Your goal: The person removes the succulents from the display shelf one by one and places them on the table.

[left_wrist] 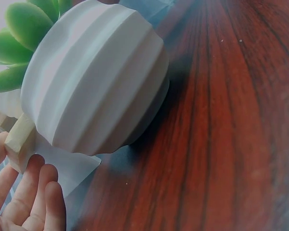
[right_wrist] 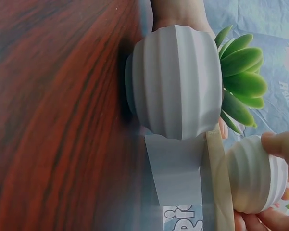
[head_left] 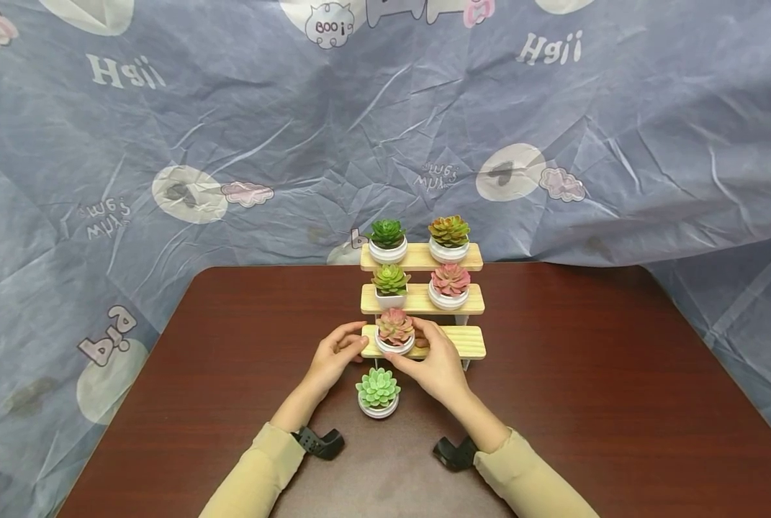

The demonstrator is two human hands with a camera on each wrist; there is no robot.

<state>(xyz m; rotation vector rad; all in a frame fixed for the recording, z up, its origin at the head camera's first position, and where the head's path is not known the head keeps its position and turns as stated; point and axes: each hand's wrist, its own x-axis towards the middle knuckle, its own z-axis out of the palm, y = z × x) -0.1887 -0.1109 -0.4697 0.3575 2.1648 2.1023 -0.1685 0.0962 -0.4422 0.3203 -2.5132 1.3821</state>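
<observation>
A three-tier wooden shelf point(head_left: 469, 342) stands on a dark red-brown table point(head_left: 586, 403). On its bottom plank sits a pink-red succulent in a white ribbed pot point(head_left: 394, 334). My right hand point(head_left: 417, 344) curls round this pot point(right_wrist: 252, 180), with a fingertip point(right_wrist: 281, 143) on its side. My left hand point(head_left: 354, 345) rests relaxed at the plank's left end point(left_wrist: 19, 139), its fingers point(left_wrist: 38, 192) touching the wood. A light green succulent in a white pot point(head_left: 377, 394) stands on the table between my wrists, filling the left wrist view point(left_wrist: 96, 77) and the right wrist view point(right_wrist: 178, 82).
The middle plank holds a light green succulent point(head_left: 390, 282) and a pink one point(head_left: 450, 282). The top plank carries a dark green one point(head_left: 387, 236) and an orange-green one point(head_left: 448, 234). A wrinkled blue printed cloth point(head_left: 230, 129) hangs behind the table.
</observation>
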